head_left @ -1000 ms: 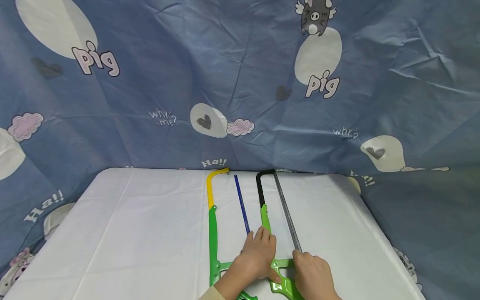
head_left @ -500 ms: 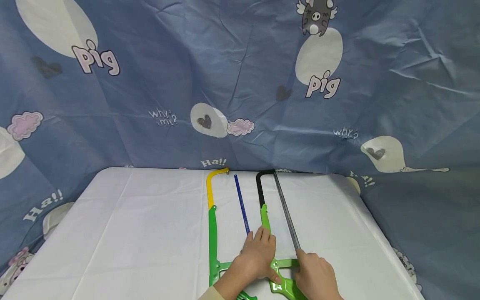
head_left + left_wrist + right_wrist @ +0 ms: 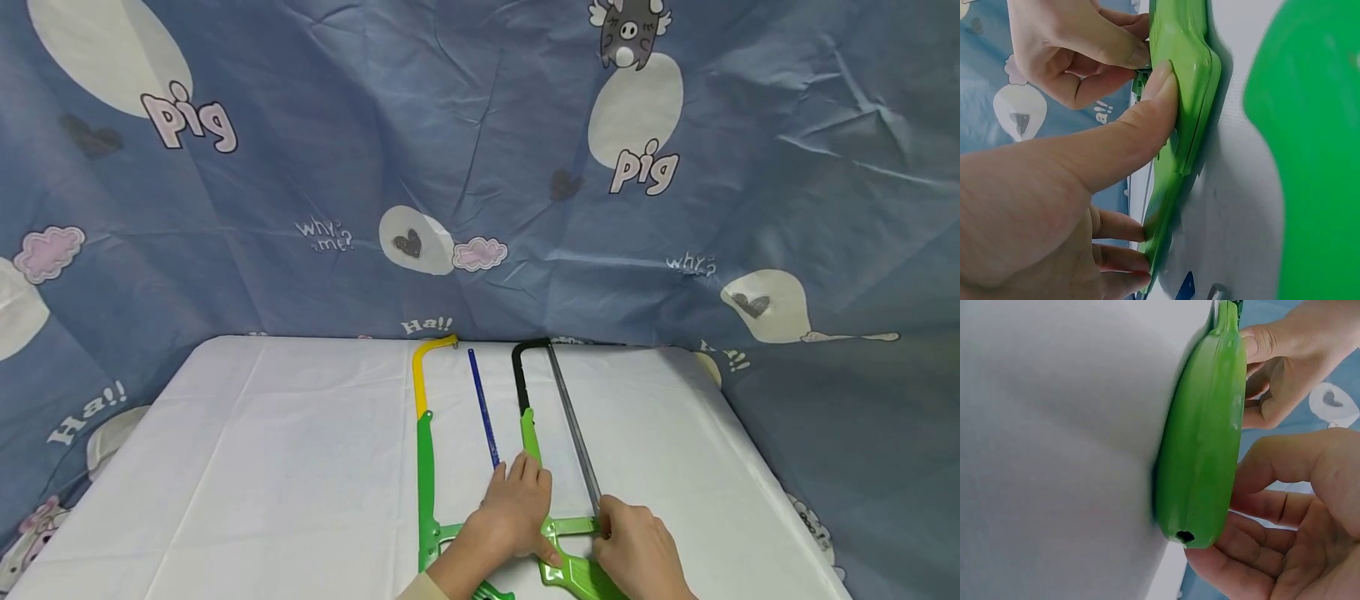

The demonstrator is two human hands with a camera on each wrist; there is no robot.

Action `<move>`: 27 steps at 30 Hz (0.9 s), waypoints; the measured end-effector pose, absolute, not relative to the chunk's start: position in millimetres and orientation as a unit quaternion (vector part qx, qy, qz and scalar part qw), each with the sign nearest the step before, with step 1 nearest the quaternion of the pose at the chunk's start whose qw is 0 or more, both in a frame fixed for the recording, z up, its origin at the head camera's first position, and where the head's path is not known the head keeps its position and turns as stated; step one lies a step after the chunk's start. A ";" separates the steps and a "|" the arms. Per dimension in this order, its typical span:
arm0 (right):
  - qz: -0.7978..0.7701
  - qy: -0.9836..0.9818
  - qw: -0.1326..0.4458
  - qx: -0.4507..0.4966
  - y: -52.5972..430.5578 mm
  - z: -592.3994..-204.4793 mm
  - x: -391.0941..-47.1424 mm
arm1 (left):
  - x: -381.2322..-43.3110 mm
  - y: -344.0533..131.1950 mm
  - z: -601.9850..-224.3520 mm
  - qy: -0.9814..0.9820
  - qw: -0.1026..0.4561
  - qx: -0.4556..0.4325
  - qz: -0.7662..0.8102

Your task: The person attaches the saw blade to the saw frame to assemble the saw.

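Observation:
A hacksaw point(image 3: 529, 433) with a lime green body and black front bow lies on the white table, its grey blade point(image 3: 573, 425) running along the right side. My left hand point(image 3: 517, 508) holds its frame, thumb on the green body near the handle point(image 3: 1188, 75). Beside the handle, my right hand point(image 3: 637, 546) has thumb and fingers curled at the blade's near end. In the left wrist view those fingers pinch a small dark part, mostly hidden. The right wrist view shows the handle's butt point(image 3: 1200, 456) close up, with a hole in its end.
To the left lies a second hacksaw point(image 3: 426, 467), green with a yellow bow, and no blade shows at its front end. Between the saws is a loose blue blade point(image 3: 483, 412), its near end covered by my left hand. A patterned blue cloth point(image 3: 480, 167) hangs behind the table point(image 3: 300, 458).
My right hand has shifted slightly right, and its thumb and fingers have changed their hold at the blade's near end. My left hand and both saws have stayed put.

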State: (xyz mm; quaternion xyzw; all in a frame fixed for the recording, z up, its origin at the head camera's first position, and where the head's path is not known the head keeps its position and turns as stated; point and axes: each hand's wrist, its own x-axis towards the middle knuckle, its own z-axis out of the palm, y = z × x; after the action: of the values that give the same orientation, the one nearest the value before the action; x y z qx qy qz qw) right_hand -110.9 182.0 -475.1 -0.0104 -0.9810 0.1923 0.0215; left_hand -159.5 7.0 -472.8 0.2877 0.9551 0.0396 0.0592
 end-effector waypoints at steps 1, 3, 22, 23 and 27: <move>0.194 -0.981 0.022 -0.011 182.3 -474.9 -111.2 | -160.8 7.4 -476.2 0.955 0.057 0.288 0.040; 0.197 -0.980 0.021 -0.013 183.2 -474.4 -111.9 | -163.2 8.0 -482.8 0.955 0.049 0.288 0.042; 0.288 -0.954 -0.060 -0.062 197.6 -473.9 -119.5 | -157.0 6.6 -467.5 0.955 0.065 0.286 0.045; 0.296 -0.951 -0.066 -0.065 198.5 -473.6 -119.7 | -157.2 6.7 -468.1 0.955 0.066 0.286 0.045; 0.329 -0.939 -0.080 -0.064 201.4 -472.6 -121.1 | -158.3 6.3 -468.1 0.955 0.069 0.284 0.046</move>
State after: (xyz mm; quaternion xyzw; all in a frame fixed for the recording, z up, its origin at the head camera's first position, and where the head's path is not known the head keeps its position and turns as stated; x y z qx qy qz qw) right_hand -121.1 201.4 -472.6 -0.0640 -0.9389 0.3286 -0.0800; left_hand -158.3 6.3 -468.1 0.2837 0.9554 0.0456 0.0685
